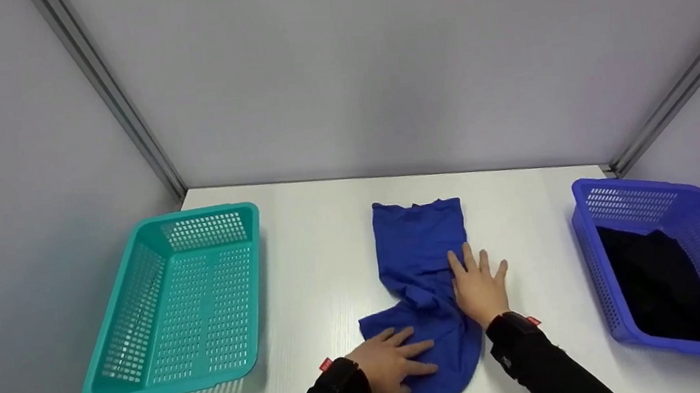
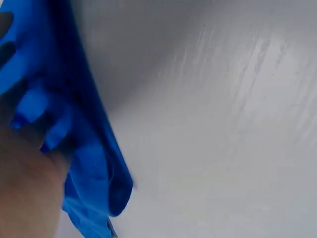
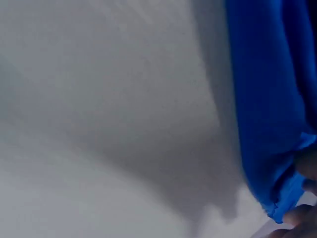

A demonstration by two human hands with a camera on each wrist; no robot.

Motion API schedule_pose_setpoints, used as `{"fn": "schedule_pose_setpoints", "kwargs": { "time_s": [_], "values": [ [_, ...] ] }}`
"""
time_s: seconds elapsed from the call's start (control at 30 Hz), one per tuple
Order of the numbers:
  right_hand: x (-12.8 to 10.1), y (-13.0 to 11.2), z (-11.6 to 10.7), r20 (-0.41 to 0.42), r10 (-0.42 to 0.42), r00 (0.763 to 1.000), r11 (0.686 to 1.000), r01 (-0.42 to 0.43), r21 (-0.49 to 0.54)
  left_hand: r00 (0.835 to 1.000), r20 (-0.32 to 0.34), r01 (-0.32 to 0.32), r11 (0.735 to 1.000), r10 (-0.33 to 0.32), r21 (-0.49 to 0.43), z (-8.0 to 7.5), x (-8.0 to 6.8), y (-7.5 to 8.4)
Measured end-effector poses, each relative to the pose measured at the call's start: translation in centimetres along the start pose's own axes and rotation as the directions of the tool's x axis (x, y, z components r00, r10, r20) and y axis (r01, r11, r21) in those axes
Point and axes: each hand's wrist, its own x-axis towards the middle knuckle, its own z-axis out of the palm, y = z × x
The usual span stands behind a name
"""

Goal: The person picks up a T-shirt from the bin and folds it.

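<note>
A blue garment lies folded lengthwise in the middle of the white table, its near end bent toward the left. My left hand rests flat on that near end, fingers straight and pointing right. My right hand presses flat on the garment's right edge, fingers spread and pointing away. The left wrist view shows my left hand against a rumpled fold of the blue cloth. In the right wrist view, the blue cloth hangs at the right, with fingertips at its lower corner.
A teal perforated basket stands on the table's left side with nothing in it. A blue perforated basket on the right holds a dark garment. Grey walls enclose the table on three sides.
</note>
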Motion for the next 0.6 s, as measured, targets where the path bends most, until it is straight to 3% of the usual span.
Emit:
{"fn": "schedule_pose_setpoints", "kwargs": {
  "time_s": [0.1, 0.17, 0.23, 0.3, 0.37, 0.43, 0.53, 0.6],
  "values": [
    [-1.2, -1.0, 0.1, -0.065, -0.109, 0.992, 0.99, 0.115, 0.084, 0.992, -0.032, 0.121, 0.99, -0.119, 0.073, 1.3, 1.1, -0.3],
    [-2.5, -2.1, 0.2, -0.094, -0.201, 0.975, 0.97, 0.212, 0.116, 0.97, -0.079, 0.236, 0.968, -0.229, 0.085, 2.0, 2.0, -0.6],
    [-3.9, -3.4, 0.5, -0.106, -0.272, 0.956, 0.948, 0.286, 0.143, 0.928, -0.144, 0.357, 0.931, -0.345, 0.072, 2.6, 2.9, -1.0],
    [-5.1, -4.4, 1.0, -0.079, -0.319, 0.945, 0.929, 0.328, 0.174, 0.872, -0.201, 0.463, 0.885, -0.447, 0.04, 2.9, 3.8, -1.3],
    [-5.9, -5.1, 1.5, -0.014, -0.327, 0.945, 0.921, 0.322, 0.219, 0.827, -0.242, 0.521, 0.853, -0.508, -0.012, 3.0, 4.4, -1.6],
    [-6.2, -5.1, 1.8, 0.053, -0.305, 0.951, 0.926, 0.284, 0.248, 0.813, -0.276, 0.512, 0.855, -0.513, -0.081, 3.0, 4.8, -1.8],
    [-6.0, -3.9, 1.9, 0.094, -0.257, 0.962, 0.95, 0.233, 0.208, 0.825, -0.34, 0.403, 0.892, -0.451, -0.204, 2.7, 4.8, -2.4],
    [-5.6, -2.7, 1.9, 0.078, -0.216, 0.973, 0.968, 0.203, 0.148, 0.826, -0.396, 0.334, 0.914, -0.401, -0.229, 2.4, 4.5, -2.7]
  ]
}}
